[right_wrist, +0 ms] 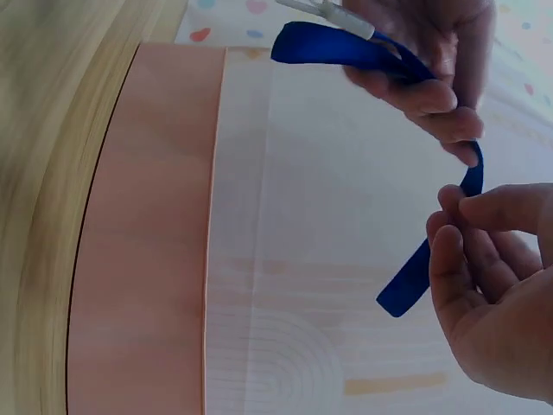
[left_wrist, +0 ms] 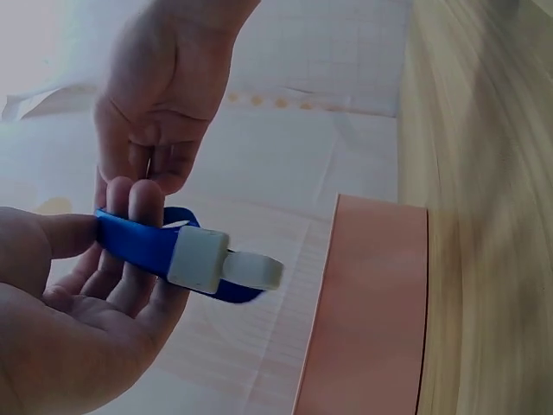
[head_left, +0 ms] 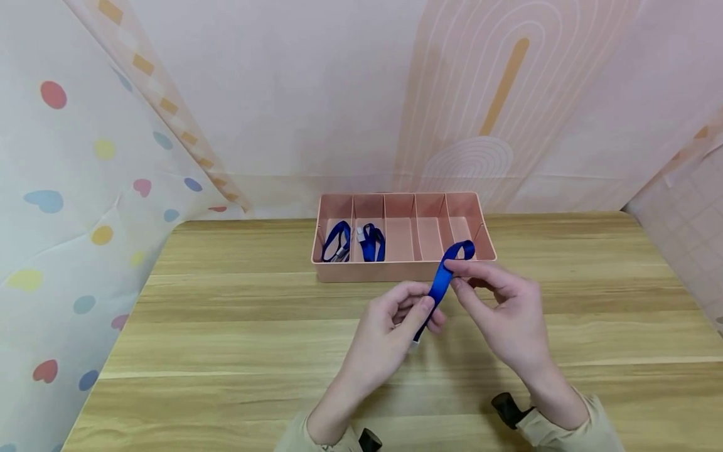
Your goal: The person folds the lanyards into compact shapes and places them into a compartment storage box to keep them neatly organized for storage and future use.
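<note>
A blue lanyard (head_left: 439, 284) is stretched between both hands, above the table and in front of the pink tray. My left hand (head_left: 390, 326) pinches its lower part between thumb and fingers. A white plastic buckle (left_wrist: 199, 259) hangs on the band beside the left fingers in the left wrist view. Higher up, my right hand (head_left: 505, 314) pinches the band between thumb and index finger, and a curled end of it sticks out past the fingertips. In the right wrist view the loose blue end (right_wrist: 404, 290) hangs beyond the right fingers.
The pink tray (head_left: 373, 272) with several compartments stands at the back of the wooden table (head_left: 237, 351), near the patterned backdrop. One folded blue lanyard (head_left: 337, 240) lies in its leftmost compartment, another blue lanyard (head_left: 373, 243) in the one beside it.
</note>
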`<control>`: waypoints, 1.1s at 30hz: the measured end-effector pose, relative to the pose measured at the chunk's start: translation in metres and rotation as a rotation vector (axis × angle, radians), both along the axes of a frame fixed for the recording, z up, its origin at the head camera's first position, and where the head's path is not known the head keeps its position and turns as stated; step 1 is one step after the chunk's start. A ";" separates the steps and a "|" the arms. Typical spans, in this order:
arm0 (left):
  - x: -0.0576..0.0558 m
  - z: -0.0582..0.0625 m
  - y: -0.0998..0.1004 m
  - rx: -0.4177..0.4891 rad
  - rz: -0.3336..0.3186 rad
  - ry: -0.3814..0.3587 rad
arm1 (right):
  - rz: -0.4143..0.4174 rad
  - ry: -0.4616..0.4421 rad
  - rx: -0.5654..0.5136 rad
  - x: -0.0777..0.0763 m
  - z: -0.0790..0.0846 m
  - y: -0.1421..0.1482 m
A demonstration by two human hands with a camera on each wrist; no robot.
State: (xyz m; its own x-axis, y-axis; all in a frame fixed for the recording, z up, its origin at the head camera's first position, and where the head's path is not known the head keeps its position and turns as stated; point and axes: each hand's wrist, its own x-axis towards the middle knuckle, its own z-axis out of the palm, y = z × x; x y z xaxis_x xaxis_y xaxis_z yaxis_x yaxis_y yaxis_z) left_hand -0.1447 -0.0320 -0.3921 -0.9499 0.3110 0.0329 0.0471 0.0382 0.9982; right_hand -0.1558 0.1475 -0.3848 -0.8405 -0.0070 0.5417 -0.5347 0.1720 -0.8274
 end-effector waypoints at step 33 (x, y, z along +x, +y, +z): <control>0.003 0.007 -0.008 -0.014 0.049 0.125 | -0.154 0.490 0.383 -0.018 -0.012 0.004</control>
State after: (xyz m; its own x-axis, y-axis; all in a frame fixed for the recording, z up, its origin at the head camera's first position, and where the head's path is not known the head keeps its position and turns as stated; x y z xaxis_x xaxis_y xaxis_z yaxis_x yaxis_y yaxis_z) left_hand -0.1413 -0.0404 -0.3852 -0.9528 0.2651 0.1479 0.1686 0.0572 0.9840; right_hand -0.1743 0.1516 -0.3963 -0.5024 -0.1751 0.8467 -0.7811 0.5119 -0.3576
